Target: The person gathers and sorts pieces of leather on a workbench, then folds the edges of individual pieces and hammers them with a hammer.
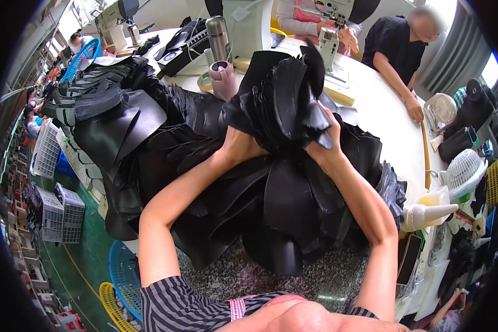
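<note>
Both my hands are raised over the worktable, gripping a thick bundle of black leather pieces [279,102] between them. My left hand [241,145] is closed on the bundle's lower left side, its fingertips hidden behind and under the leather. On the right side my right hand [327,141] clasps the bundle, thumb upward, next to a curled flap. Beneath my arms spreads a large heap of similar black leather pieces [290,199], draping over the near table edge. More pieces, stacked in overlapping rows with greyish edges [97,105], lie at the left.
Behind the bundle stand a steel flask [218,41] and a pink cup [223,80]. A sewing machine [329,50] and a co-worker in black [395,47] are across the table. At right are a glue bottle [429,213] and white fan [465,171]; blue basket [124,276] lower left.
</note>
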The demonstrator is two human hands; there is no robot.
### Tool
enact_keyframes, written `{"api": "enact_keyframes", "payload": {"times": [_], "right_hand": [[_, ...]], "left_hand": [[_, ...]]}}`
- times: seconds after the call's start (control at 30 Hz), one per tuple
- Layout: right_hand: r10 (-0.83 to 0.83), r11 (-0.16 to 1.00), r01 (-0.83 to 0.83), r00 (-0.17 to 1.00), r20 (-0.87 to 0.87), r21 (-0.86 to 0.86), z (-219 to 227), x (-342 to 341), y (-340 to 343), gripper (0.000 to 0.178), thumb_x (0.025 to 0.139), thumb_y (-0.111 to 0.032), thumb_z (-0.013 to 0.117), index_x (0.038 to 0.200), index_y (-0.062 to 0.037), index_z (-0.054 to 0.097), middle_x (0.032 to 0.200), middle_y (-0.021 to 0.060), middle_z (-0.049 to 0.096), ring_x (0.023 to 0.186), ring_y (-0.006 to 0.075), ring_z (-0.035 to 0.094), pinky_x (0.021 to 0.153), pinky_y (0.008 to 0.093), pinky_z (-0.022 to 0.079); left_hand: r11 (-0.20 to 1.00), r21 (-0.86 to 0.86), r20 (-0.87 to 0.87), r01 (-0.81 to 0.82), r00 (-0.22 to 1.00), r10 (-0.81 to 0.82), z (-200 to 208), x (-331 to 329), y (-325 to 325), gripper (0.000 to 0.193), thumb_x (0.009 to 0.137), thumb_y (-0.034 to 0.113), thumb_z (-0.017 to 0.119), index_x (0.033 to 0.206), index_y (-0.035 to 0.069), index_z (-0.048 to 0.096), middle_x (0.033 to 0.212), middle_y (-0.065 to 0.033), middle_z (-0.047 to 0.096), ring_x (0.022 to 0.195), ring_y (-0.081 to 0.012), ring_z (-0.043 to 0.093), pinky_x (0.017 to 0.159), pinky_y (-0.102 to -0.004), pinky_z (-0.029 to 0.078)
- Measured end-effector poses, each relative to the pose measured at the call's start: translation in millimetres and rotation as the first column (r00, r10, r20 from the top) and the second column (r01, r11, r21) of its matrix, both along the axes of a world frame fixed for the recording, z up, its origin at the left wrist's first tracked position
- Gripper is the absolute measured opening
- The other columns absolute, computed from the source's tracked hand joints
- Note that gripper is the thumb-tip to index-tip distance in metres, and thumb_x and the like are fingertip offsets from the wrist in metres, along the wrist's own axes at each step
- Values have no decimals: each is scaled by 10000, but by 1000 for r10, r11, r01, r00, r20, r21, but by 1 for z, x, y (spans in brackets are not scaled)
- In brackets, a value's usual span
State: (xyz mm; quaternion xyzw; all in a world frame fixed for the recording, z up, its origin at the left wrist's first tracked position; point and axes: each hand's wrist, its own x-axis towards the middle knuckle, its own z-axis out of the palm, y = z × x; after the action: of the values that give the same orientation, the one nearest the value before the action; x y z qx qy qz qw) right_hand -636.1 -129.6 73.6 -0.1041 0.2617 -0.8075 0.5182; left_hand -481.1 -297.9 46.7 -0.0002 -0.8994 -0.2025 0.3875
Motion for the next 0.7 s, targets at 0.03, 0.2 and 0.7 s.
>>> {"api": "enact_keyframes", "payload": {"times": [0.03,0.2,0.7], "right_hand": [[14,1000,-14,1000,-8,-16,5,2,5,392,1029,-395,565,1197,-60,680,1110,118,742,985,262,726,915,408,592],[66,975,-79,995,-70,-208,39,21,17,399,1055,-353,526,1272,-41,649,1118,105,753,970,211,746,876,334,616],[-249,938,116,882,-399,-327,194,56,38,359,1010,-292,629,1236,-14,625,1108,123,731,967,212,742,889,350,604]], "left_hand": [[1000,-1,-15,-6,1000,6,-7,0,-1,864,742,418,849,1432,2,535,1458,-214,545,1401,-393,456,1205,-524,275],[887,-455,63,-74,991,115,-31,-12,-15,706,929,393,704,1491,21,491,1560,-193,462,1487,-381,351,1267,-514,181],[971,-200,-360,131,912,-197,158,26,9,556,783,195,898,1259,17,672,1220,-101,720,1134,-235,686,999,-354,527]]}}
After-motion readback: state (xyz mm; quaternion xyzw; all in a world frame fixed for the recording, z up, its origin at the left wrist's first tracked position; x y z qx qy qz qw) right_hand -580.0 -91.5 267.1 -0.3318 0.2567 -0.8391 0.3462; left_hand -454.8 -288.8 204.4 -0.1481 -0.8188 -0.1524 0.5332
